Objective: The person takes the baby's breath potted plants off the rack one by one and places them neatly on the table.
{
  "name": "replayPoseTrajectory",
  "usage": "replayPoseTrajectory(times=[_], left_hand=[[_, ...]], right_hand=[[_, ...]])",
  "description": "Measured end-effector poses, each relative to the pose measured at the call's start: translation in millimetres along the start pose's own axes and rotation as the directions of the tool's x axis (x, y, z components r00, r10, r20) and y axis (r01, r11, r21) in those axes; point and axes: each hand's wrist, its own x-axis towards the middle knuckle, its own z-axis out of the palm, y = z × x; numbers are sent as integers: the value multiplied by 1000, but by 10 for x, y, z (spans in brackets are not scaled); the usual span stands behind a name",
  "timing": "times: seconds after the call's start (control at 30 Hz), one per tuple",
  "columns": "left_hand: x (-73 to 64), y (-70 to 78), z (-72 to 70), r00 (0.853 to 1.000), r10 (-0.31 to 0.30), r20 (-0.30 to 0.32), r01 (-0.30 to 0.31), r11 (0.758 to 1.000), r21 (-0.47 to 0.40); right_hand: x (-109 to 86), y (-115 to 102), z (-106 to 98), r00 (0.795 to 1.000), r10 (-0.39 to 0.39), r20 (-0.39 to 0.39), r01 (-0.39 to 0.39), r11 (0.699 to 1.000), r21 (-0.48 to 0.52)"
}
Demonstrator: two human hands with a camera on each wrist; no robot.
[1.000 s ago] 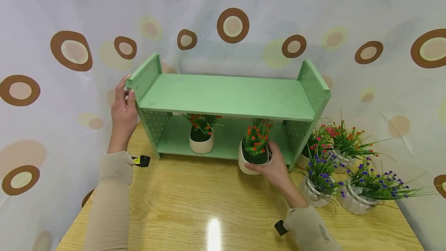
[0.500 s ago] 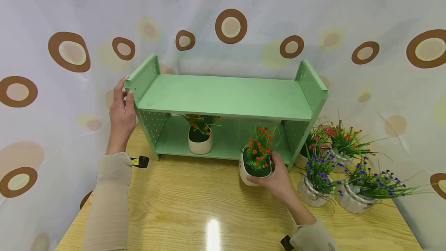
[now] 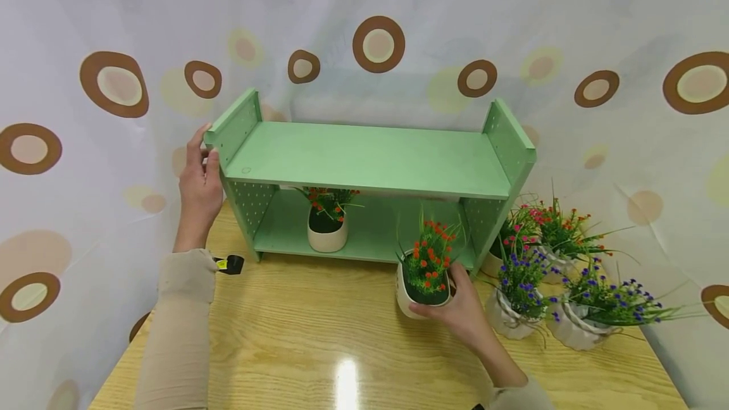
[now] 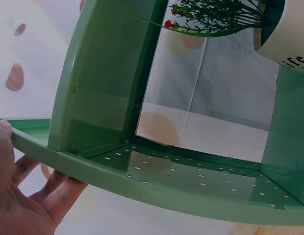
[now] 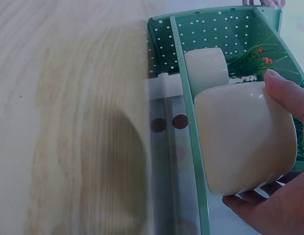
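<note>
A green two-tier shelf (image 3: 364, 155) stands on the wooden table. My left hand (image 3: 200, 188) grips the front edge of its left side panel, fingers on the outer side; the left wrist view shows several fingers (image 4: 63, 193) beyond the panel. My right hand (image 3: 464, 305) holds a cream pot (image 3: 405, 296) with orange-red flowers (image 3: 431, 255), just in front of the lower tier's right part. Thumb and fingers span the pot's sides, and its shadow falls on the table in the right wrist view. A second cream pot (image 3: 328, 237) with similar flowers sits on the lower tier, left of middle.
Right of the shelf stand two white pots with purple flowers, a front-left pot (image 3: 515, 318) and a front-right pot (image 3: 581, 328). Behind them are pink and red flowers (image 3: 560, 226) in pots. A patterned curtain (image 3: 319, 5) hangs close behind the shelf.
My right hand has drawn the flower pot forward, away from the lower tier, and slightly right. My left hand keeps its grip on the shelf.
</note>
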Motion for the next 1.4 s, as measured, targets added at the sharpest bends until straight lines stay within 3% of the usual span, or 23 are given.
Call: replayPoseTrajectory(times=[0.27, 0.47, 0.63, 0.93, 1.4], left_hand=[[1, 5, -1, 1000, -5, 6, 5, 1000, 0], [-16, 8, 4, 1000, -8, 4, 8, 1000, -9], [-24, 2, 1, 1000, -3, -7, 3, 1000, -16], [-7, 11, 6, 1000, 3, 0, -3, 1000, -2], [-8, 11, 4, 1000, -8, 3, 8, 1000, 2]], right_hand=[[-77, 39, 4, 998, 54, -10, -54, 998, -20], [-114, 90, 6, 999, 43, -11, -44, 999, -19], [-121, 144, 28, 999, 39, -6, -39, 999, -14], [-142, 203, 60, 993, 117, 21, -118, 993, 2], [-122, 285, 102, 991, 134, 25, -135, 990, 42]])
